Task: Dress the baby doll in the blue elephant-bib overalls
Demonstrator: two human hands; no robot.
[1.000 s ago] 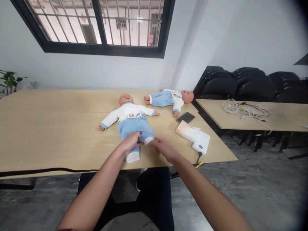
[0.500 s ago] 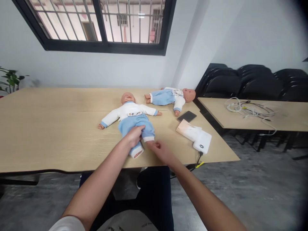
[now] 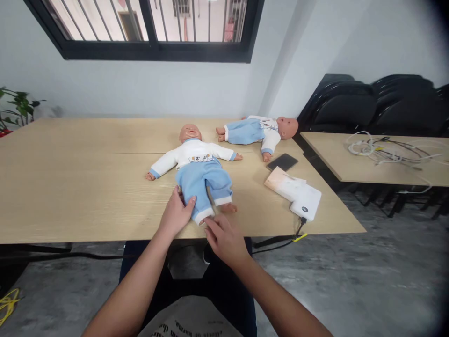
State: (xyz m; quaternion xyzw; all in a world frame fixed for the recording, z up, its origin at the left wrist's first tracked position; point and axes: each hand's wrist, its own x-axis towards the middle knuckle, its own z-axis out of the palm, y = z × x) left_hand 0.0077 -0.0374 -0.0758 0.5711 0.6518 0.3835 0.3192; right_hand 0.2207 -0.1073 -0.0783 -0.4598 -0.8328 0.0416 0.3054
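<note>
A baby doll [image 3: 189, 152] in a white top lies on its back on the table, head toward the wall. My left hand [image 3: 177, 213] is closed around the lower part of one leg of its light blue trousers [image 3: 194, 182], thumb on top. At that leg's white cuff, my right hand [image 3: 226, 238] is closed with its fingertips on the doll's foot, which is mostly hidden. The other bare foot [image 3: 229, 207] pokes out of its cuff beyond my right hand.
A second doll [image 3: 247, 131] in similar clothes lies behind, to the right. Near it are a dark phone [image 3: 282, 162], a printed packet [image 3: 282, 180] and a white power bank [image 3: 307, 204] with a black cable. Tangled cables [image 3: 382, 150] lie on the neighbouring table.
My right hand has moved left from one foot to the other, and that first foot now shows bare below its cuff. My left hand has shifted down and left to the other trouser leg.
</note>
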